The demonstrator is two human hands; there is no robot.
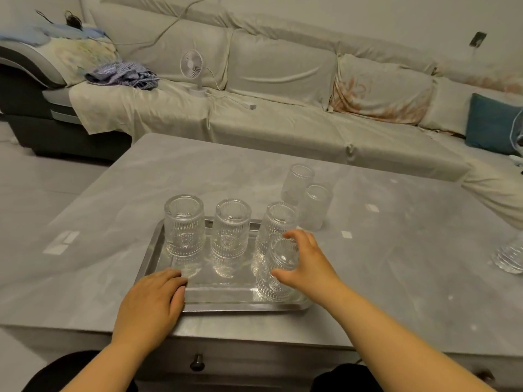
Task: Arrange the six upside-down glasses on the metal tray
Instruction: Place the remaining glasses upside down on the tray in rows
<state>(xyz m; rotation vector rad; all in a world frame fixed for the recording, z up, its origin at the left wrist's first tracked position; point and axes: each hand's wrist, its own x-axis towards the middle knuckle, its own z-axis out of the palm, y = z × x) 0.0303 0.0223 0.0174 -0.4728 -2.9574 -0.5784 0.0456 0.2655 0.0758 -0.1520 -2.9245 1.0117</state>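
Observation:
A metal tray (pixel 226 305) lies near the table's front edge. Three ribbed glasses stand upside down along its back row: left glass (pixel 184 224), middle glass (pixel 231 233), right glass (pixel 276 222). My right hand (pixel 307 263) grips a fourth upside-down glass (pixel 278 274) at the tray's front right corner. My left hand (pixel 154 299) lies flat on the tray's front left corner, fingers together, holding nothing. Two more upside-down glasses stand on the table beyond the tray, the farther glass (pixel 297 183) and the nearer glass (pixel 315 206).
A separate glass object (pixel 509 257) sits at the table's right edge. Behind the grey table (pixel 396 250) runs a covered sofa with a small white fan (pixel 192 66), a cable and a teal cushion (pixel 493 123). A drawer knob (pixel 196 362) shows below the table's front edge.

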